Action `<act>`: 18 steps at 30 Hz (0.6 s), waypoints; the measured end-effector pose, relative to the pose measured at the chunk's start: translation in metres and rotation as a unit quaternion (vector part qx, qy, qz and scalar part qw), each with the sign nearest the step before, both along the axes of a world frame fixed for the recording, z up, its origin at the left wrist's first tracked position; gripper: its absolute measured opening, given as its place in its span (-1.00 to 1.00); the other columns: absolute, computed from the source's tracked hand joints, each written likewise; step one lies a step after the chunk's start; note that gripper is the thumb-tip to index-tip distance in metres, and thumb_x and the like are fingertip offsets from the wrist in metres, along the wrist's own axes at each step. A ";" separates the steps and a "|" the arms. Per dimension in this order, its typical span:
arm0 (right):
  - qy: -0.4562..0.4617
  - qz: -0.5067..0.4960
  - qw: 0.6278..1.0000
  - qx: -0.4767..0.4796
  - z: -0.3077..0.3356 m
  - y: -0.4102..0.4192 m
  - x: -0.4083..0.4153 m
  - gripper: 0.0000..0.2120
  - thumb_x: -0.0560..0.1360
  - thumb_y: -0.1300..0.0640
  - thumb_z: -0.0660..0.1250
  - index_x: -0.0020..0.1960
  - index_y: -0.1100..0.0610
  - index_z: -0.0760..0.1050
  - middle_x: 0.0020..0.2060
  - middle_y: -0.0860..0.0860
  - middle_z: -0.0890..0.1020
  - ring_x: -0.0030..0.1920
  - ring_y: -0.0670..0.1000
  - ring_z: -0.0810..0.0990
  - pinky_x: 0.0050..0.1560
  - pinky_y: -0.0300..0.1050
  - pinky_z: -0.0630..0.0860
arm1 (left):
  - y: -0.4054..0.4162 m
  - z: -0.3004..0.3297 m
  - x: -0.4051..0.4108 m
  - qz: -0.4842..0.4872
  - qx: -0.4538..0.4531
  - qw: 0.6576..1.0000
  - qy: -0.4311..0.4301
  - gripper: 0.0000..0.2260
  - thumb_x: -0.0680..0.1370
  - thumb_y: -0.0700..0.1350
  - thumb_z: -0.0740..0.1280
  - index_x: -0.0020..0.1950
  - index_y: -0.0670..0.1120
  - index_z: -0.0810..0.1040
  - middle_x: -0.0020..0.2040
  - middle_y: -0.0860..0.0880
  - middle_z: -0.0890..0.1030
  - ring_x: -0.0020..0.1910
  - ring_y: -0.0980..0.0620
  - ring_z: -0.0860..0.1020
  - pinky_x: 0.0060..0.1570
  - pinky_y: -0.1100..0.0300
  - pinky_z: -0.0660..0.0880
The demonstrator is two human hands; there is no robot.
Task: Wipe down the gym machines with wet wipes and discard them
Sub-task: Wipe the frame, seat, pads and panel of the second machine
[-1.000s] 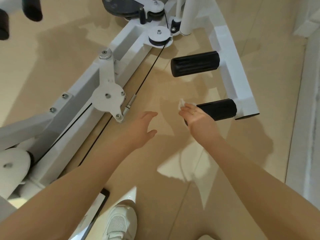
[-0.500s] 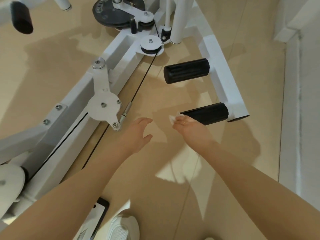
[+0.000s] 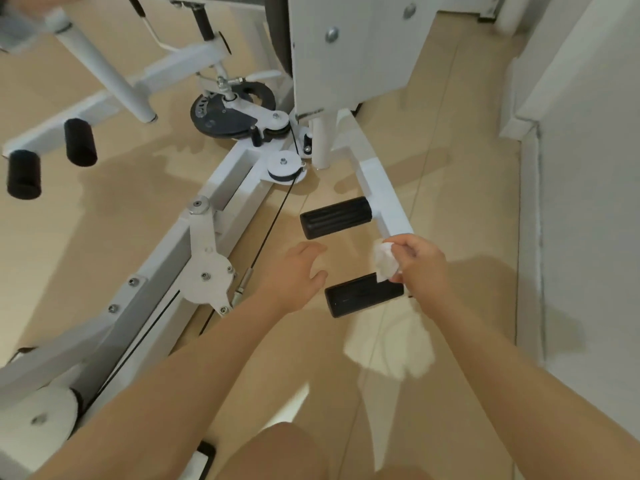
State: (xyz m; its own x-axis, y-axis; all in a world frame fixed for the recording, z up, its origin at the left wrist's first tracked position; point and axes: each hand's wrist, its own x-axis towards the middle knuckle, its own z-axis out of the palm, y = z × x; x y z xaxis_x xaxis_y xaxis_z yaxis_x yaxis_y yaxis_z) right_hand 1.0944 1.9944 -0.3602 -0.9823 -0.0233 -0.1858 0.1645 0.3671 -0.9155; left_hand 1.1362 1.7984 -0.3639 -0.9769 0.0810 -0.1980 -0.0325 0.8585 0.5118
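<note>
My right hand (image 3: 420, 263) pinches a crumpled white wet wipe (image 3: 384, 261) just above the inner end of the near black foot peg (image 3: 360, 295). That peg and a second, farther black peg (image 3: 334, 217) stick out leftward from a white frame bar (image 3: 384, 199) of the gym machine. My left hand (image 3: 298, 275) hovers open over the floor between the pegs and the steel cable (image 3: 273, 220), holding nothing.
The machine's white base beam (image 3: 166, 271) with pulleys (image 3: 284, 167) runs diagonally on the left. A white weight-stack housing (image 3: 353, 53) stands at the top. Two black-capped pegs (image 3: 52, 161) sit far left. A white wall (image 3: 588, 168) bounds the right. My knee (image 3: 287, 452) shows below.
The camera has tilted up, revealing more of the machine. My right hand moved from the near peg's free end toward the frame bar, with the wipe now plainly visible.
</note>
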 end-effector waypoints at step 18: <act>-0.313 -0.053 0.939 -0.132 0.214 -0.001 0.058 -0.88 0.57 0.32 0.18 -0.04 0.31 0.49 -0.11 0.10 0.46 -0.03 0.08 0.47 -0.33 -0.23 0.58 | 0.036 0.231 0.049 0.006 0.017 0.988 -0.156 -0.58 0.59 -0.14 0.20 0.45 -0.12 0.26 0.41 -0.05 0.34 0.35 -0.04 0.34 0.27 0.24 0.23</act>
State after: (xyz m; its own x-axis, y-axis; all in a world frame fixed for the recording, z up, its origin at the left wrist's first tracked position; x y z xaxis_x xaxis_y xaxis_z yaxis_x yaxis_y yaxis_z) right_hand 1.1521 1.9930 -0.1461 -0.6826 -0.0572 -0.7285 0.7230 0.0920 -0.6847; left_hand 1.1851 1.8340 -0.1330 -0.8695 0.0825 -0.4871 -0.2029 0.8393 0.5043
